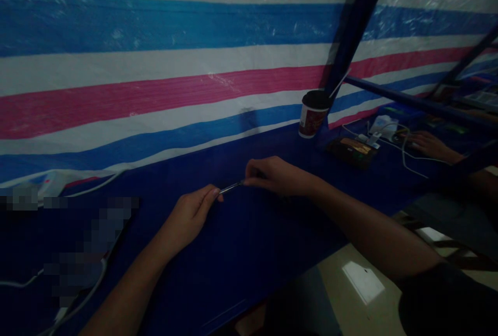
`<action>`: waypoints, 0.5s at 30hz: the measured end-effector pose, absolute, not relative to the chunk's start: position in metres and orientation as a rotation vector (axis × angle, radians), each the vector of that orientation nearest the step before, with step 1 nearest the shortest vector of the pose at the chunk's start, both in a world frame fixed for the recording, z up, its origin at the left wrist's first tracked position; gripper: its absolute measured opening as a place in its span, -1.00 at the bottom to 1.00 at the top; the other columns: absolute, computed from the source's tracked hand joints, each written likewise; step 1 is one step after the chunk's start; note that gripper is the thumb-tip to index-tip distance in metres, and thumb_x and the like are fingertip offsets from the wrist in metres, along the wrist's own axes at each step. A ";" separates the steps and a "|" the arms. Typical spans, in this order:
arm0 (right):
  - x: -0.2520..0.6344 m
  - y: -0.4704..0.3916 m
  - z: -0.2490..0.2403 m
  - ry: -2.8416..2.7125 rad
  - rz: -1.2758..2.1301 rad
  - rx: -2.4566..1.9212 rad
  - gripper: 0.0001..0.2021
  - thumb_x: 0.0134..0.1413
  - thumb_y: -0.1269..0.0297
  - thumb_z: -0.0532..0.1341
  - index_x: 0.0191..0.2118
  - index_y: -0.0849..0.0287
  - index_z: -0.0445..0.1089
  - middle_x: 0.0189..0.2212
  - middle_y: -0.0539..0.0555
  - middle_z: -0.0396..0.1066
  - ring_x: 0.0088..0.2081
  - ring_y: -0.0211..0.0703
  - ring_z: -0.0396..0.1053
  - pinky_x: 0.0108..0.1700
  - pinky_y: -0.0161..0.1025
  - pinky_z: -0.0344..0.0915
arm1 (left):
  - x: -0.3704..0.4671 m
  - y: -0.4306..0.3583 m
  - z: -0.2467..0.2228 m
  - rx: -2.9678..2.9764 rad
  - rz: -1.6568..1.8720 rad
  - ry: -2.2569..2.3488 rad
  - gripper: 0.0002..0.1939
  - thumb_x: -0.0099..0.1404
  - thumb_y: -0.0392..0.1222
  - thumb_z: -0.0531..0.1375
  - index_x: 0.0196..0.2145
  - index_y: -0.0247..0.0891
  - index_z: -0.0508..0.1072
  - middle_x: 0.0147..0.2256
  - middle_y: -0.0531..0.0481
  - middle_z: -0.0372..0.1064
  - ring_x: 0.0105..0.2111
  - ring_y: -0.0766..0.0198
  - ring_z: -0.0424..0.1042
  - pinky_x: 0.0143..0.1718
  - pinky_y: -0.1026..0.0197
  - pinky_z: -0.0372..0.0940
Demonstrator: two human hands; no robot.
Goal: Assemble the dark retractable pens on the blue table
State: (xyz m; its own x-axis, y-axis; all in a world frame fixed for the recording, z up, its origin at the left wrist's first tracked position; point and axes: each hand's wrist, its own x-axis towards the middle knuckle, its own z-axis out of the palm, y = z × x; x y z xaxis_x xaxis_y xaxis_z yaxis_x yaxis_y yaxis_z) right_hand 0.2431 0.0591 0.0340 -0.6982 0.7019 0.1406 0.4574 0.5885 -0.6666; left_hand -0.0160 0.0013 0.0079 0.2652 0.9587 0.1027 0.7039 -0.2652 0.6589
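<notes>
Over the dark blue table (233,242), my left hand (196,209) pinches one end of a thin, shiny, pen-like rod (230,187). The fingertips of my right hand (268,174) close on the rod's other, darker end. The rod lies nearly level between the two hands, tilted slightly up toward the right. Its ends are covered by my fingers, and the dim light hides its details.
A lidded paper cup (312,115) with a straw stands by the striped sheet (194,87). Right of it lie a dark packet (352,150) and white cables. Another person's hand (430,145) rests farther right. A blurred-out device (93,253) with a cable lies at left.
</notes>
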 end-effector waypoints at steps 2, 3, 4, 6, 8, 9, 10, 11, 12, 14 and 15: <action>0.244 0.060 0.033 -2.429 0.859 -0.874 -0.78 0.15 0.38 0.37 -0.13 0.19 0.34 -0.18 0.06 0.45 -0.24 -0.21 0.38 -0.19 -0.26 0.26 | -0.016 0.001 0.007 2.043 0.684 1.512 -0.48 0.45 0.23 -0.05 -0.35 -0.15 0.51 -0.61 0.11 0.21 -0.61 0.22 0.23 -0.50 0.24 0.09; 0.244 0.060 0.033 -2.407 0.881 -0.850 -0.68 0.09 0.36 0.42 -0.08 0.18 0.34 -0.12 0.08 0.45 -0.20 -0.20 0.39 -0.18 -0.26 0.28 | -0.017 0.001 0.007 2.039 0.684 1.516 -0.48 0.45 0.23 -0.05 -0.35 -0.16 0.51 -0.61 0.12 0.19 -0.61 0.22 0.22 -0.51 0.24 0.08; 0.244 0.060 0.033 -2.383 0.908 -0.847 -0.65 0.11 0.29 0.42 -0.05 0.18 0.33 -0.11 0.09 0.46 -0.20 -0.18 0.40 -0.18 -0.26 0.29 | -0.017 0.002 0.006 2.037 0.683 1.519 -0.47 0.45 0.23 -0.05 -0.34 -0.16 0.51 -0.61 0.12 0.18 -0.61 0.22 0.22 -0.51 0.24 0.08; 0.245 0.061 0.033 -2.361 0.945 -0.875 -0.72 0.26 0.16 0.32 -0.03 0.19 0.36 -0.21 0.06 0.48 -0.25 -0.19 0.41 -0.19 -0.24 0.28 | -0.017 0.002 0.005 2.039 0.689 1.519 -0.47 0.45 0.23 -0.05 -0.34 -0.16 0.52 -0.61 0.11 0.19 -0.61 0.22 0.23 -0.50 0.23 0.10; 0.245 0.061 0.033 -2.386 0.889 -0.880 -0.85 0.32 0.27 0.24 -0.08 0.21 0.39 -0.27 0.04 0.47 -0.28 -0.21 0.39 -0.18 -0.23 0.26 | -0.017 0.002 0.005 2.037 0.706 1.526 -0.48 0.45 0.23 -0.05 -0.34 -0.16 0.52 -0.60 0.11 0.20 -0.60 0.22 0.24 -0.49 0.23 0.11; 0.246 0.061 0.034 -2.400 0.837 -0.863 -0.88 0.27 0.35 0.25 -0.10 0.21 0.39 -0.24 0.06 0.47 -0.25 -0.21 0.38 -0.15 -0.23 0.25 | -0.017 0.002 0.004 2.032 0.714 1.532 -0.49 0.45 0.22 -0.04 -0.34 -0.16 0.51 -0.60 0.12 0.20 -0.60 0.22 0.23 -0.49 0.23 0.10; 0.246 0.061 0.034 -2.402 0.794 -0.835 -0.82 0.19 0.40 0.29 -0.09 0.21 0.39 -0.17 0.09 0.48 -0.20 -0.20 0.38 -0.13 -0.22 0.25 | -0.017 0.001 0.004 2.024 0.718 1.539 -0.49 0.45 0.22 -0.04 -0.34 -0.16 0.50 -0.60 0.12 0.19 -0.61 0.22 0.22 -0.50 0.23 0.08; 0.247 0.061 0.035 -2.385 0.775 -0.815 -0.73 0.13 0.40 0.33 -0.05 0.20 0.37 -0.08 0.12 0.47 -0.15 -0.18 0.38 -0.10 -0.22 0.26 | -0.017 0.001 0.004 2.015 0.716 1.543 -0.49 0.46 0.22 -0.04 -0.33 -0.16 0.50 -0.61 0.13 0.17 -0.61 0.23 0.20 -0.50 0.23 0.07; 0.247 0.061 0.036 -2.353 0.784 -0.818 -0.67 0.13 0.35 0.36 0.00 0.20 0.36 -0.04 0.14 0.47 -0.11 -0.17 0.38 -0.10 -0.22 0.26 | -0.016 0.000 0.005 2.005 0.711 1.545 -0.49 0.46 0.22 -0.05 -0.33 -0.16 0.49 -0.61 0.13 0.15 -0.62 0.23 0.19 -0.51 0.23 0.06; 0.247 0.060 0.037 -2.276 0.861 -0.871 -0.67 0.23 0.19 0.32 0.03 0.20 0.34 -0.14 0.11 0.50 -0.18 -0.19 0.40 -0.15 -0.23 0.26 | -0.015 -0.001 0.005 1.998 0.701 1.535 -0.49 0.47 0.22 -0.05 -0.31 -0.17 0.49 -0.61 0.14 0.15 -0.61 0.24 0.19 -0.51 0.23 0.06; 0.247 0.060 0.037 -2.248 0.911 -0.898 -0.72 0.29 0.15 0.27 0.00 0.20 0.35 -0.23 0.07 0.51 -0.26 -0.22 0.40 -0.19 -0.24 0.26 | -0.015 -0.001 0.005 2.000 0.702 1.526 -0.49 0.47 0.22 -0.05 -0.31 -0.17 0.49 -0.60 0.13 0.15 -0.60 0.24 0.20 -0.50 0.23 0.06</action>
State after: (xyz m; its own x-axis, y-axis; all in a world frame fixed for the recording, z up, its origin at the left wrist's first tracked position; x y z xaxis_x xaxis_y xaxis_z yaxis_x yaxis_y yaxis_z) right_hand 0.2468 0.0599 0.0375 -0.6265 0.7441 0.2320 0.3727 0.5474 -0.7493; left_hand -0.0148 -0.0009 0.0054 0.2297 0.9693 0.0882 0.6977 -0.2271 0.6795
